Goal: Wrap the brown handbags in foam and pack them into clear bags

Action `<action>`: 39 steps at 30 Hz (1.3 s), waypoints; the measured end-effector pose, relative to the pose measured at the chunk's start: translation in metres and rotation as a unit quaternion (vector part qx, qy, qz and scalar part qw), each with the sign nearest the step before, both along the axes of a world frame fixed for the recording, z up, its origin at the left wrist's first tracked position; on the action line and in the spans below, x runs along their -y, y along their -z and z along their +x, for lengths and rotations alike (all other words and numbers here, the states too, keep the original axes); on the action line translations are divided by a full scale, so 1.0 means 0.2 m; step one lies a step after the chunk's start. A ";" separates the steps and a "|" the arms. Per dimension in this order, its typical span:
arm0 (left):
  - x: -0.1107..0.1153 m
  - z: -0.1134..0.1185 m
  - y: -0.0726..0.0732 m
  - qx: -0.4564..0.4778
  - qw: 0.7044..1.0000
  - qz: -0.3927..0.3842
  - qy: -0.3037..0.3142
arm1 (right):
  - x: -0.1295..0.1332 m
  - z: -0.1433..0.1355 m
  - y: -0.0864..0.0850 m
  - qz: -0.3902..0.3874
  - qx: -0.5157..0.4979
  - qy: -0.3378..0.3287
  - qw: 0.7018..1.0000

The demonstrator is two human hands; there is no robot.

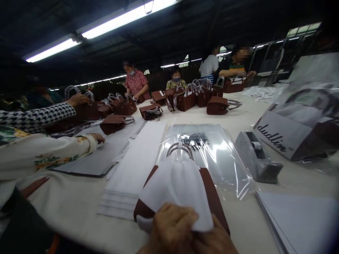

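The brown bag (215,199) is on the near part of the pale table (242,218), its handles (180,147) pointing away over the clear plastic bags (225,158). A white sheet (182,187) covers its middle, and brown shows past both side edges. The left hand (173,220) pinches the sheet near its bottom edge. The right hand (213,238) is by the bottom right corner, part hidden, so I can't tell its grip. On the bag's left, the white pile (127,187) sits close; on its right, a strip of table reaches the paper stack (302,218).
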State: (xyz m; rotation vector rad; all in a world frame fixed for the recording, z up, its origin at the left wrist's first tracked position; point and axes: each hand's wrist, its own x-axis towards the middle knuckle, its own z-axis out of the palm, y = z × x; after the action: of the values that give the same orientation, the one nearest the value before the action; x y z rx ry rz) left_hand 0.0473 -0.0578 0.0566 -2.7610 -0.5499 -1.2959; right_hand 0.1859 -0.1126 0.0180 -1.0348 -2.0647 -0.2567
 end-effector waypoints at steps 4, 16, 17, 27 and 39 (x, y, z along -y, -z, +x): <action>0.02 -0.01 0.05 0.005 0.996 -0.073 -0.048 | 0.00 0.08 0.00 0.018 0.003 0.037 0.999; 0.00 0.05 0.04 -0.058 0.997 0.021 -0.044 | 0.08 0.14 0.07 -0.236 -0.366 0.083 0.896; -0.01 0.04 0.04 -0.046 0.998 0.032 -0.025 | 0.08 0.13 0.07 -0.243 -0.381 0.095 0.887; -0.04 0.01 0.06 -0.065 0.990 0.082 0.098 | 0.04 0.13 0.01 -0.309 -0.449 0.101 0.832; -0.03 -0.02 0.10 -0.151 0.978 0.118 0.084 | 0.01 0.32 0.05 -0.398 -0.447 -0.111 0.794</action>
State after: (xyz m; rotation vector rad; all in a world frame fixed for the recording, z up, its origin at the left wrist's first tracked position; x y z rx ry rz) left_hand 0.0430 -0.0511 0.0365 -2.7693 -0.1360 -0.8687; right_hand 0.2491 -0.1145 0.0075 -1.0442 -1.3257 1.1241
